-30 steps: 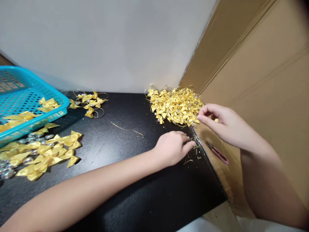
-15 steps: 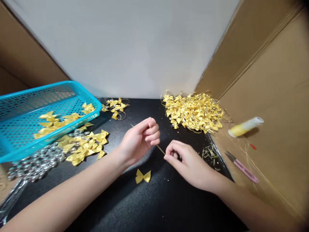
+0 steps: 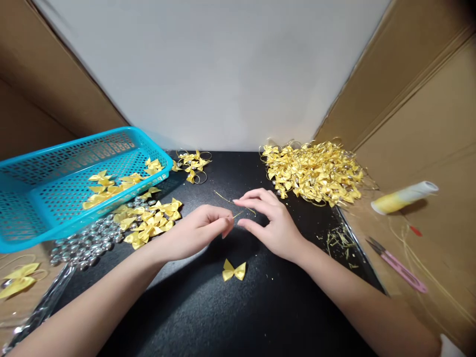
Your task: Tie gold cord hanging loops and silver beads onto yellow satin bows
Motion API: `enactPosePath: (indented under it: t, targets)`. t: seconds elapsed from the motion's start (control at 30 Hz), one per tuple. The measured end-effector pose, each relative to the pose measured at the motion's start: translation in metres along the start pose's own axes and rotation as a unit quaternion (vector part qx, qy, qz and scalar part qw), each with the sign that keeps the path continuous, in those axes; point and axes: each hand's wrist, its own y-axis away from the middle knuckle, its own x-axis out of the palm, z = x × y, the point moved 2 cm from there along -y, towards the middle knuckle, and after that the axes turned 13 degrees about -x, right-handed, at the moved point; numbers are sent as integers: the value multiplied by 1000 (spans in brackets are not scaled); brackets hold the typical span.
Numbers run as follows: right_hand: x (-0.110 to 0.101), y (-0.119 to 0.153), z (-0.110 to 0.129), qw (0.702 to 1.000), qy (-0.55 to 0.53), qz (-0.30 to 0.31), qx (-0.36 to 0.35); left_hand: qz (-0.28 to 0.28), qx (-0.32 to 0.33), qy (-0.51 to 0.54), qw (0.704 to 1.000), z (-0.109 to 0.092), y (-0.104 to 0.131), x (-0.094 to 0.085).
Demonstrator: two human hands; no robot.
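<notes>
My left hand (image 3: 203, 229) is closed in a pinch on a thin gold cord (image 3: 238, 214), whose end sticks out toward the right. Facing it, my right hand (image 3: 273, 223) has its thumb and fingers apart. Another stretch of cord (image 3: 223, 197) runs by the right fingertips; whether they touch it I cannot tell. On the black tabletop (image 3: 208, 312) below the hands lies a single yellow ribbon bow (image 3: 234, 270).
At left, a blue basket (image 3: 44, 183) holds yellow bows, with loose bows (image 3: 156, 220) and silver beads (image 3: 89, 243) before it. A heap of corded bows (image 3: 314, 171) lies at back right. Cord scraps (image 3: 340, 243), pink-handled snips (image 3: 397, 265) and a yellow-white tube (image 3: 405, 197) are at right.
The cord was stretched between both hands. My left hand has turned over and come lower, still pinching cord. My right fingers have spread apart and moved up. The view has shifted left.
</notes>
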Motion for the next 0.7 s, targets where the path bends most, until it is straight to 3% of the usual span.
enactPosePath:
  t: [0.23,0.5,0.7]
  targets:
    - [-2,1,-12,999,-11,35,30,11,6,26,1000,14,-8,3]
    - [-9,-5,-4,999,-32,18,11,-10,-3,108,994,20,-8,3]
    - [-8,-4,-3,1000,-22,11,-5,-1,5,191,982,23,-5,20]
